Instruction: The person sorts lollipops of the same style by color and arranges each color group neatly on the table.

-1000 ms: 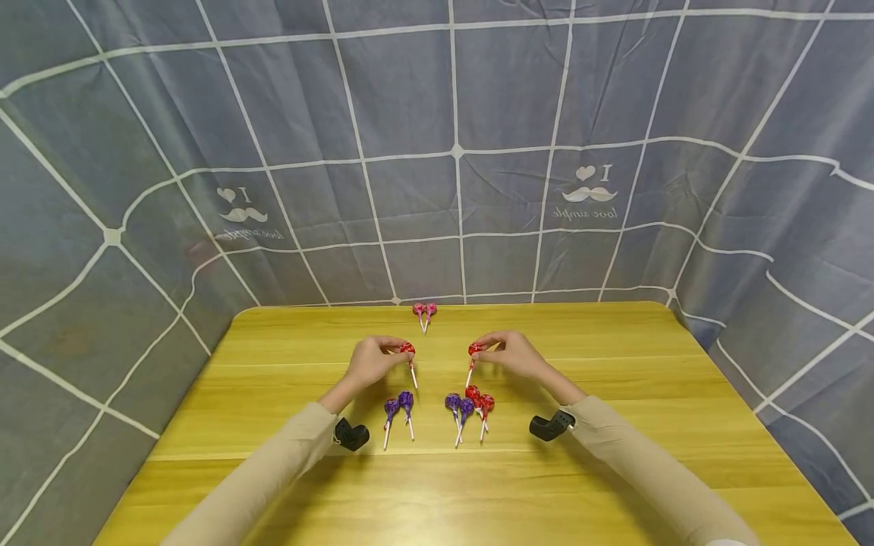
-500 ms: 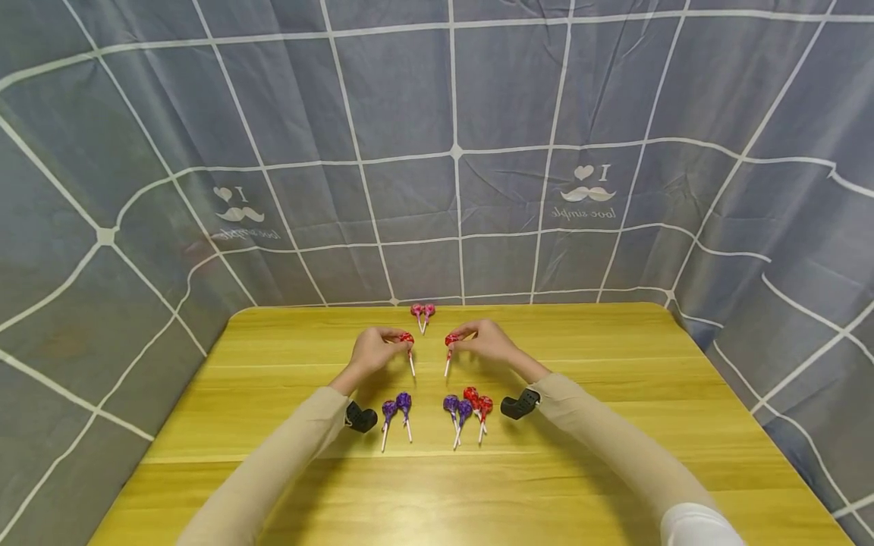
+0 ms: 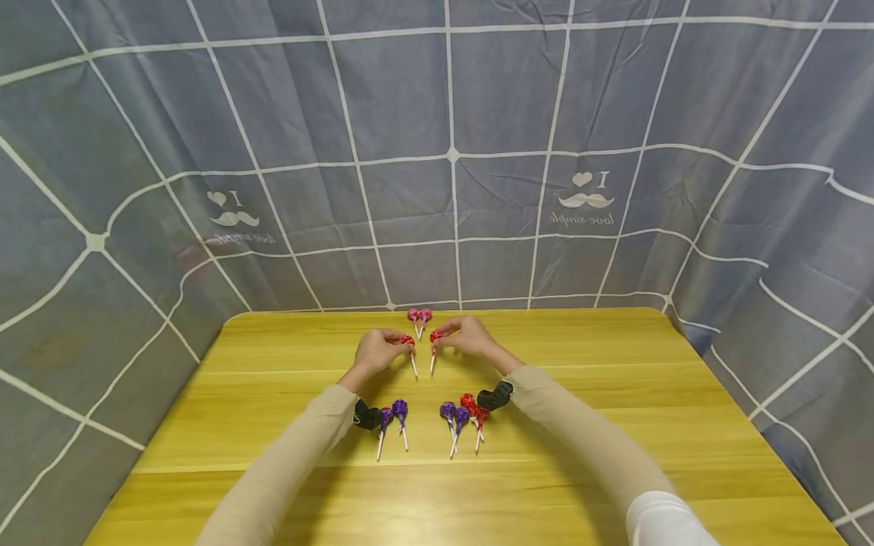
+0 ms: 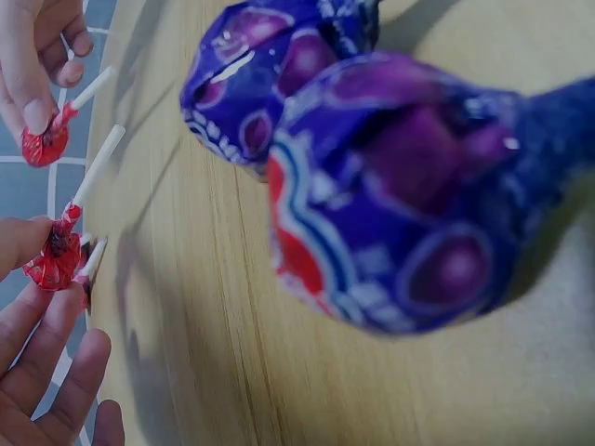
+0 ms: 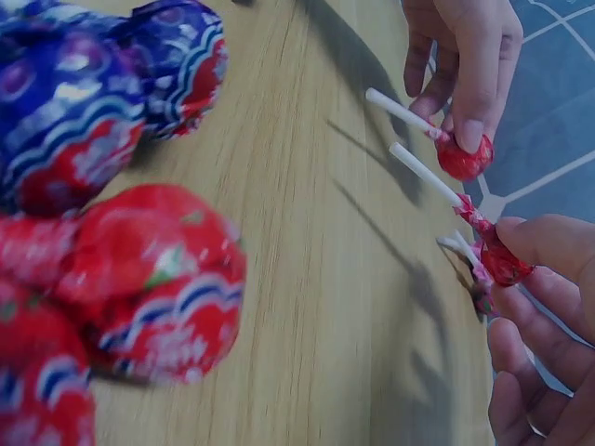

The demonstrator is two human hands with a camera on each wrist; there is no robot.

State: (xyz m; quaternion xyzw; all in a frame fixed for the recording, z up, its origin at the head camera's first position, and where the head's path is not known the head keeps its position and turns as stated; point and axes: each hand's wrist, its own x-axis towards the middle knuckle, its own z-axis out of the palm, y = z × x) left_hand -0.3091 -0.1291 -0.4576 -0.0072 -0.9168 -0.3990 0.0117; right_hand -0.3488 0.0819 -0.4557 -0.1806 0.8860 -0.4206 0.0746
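My left hand [image 3: 378,351] pinches a red-wrapped lollipop [image 4: 56,258] by its head, its white stick angled down toward me. Opposite it, my right hand [image 3: 469,339] holds another red lollipop [image 5: 505,257] between thumb and fingers. The two heads are a short gap apart over the far middle of the table. Just beyond them lie two pink lollipops [image 3: 419,315] with their sticks crossing. Nearer me, two purple lollipops [image 3: 392,413] lie by my left wrist. Two more purple lollipops [image 3: 454,414] and two red lollipops [image 3: 468,402] sit together by my right wrist, partly covered by its camera.
The yellow wood-grain table [image 3: 287,485] ends at a grey curtain [image 3: 410,189] with white lines, which also closes in both sides. Black wrist cameras [image 3: 495,396] hang low, close over the purple and red lollipops.
My right hand has moved left and away from me with its red lollipop, toward the left hand. The left hand has shifted only slightly. The lollipops on the table lie as before.
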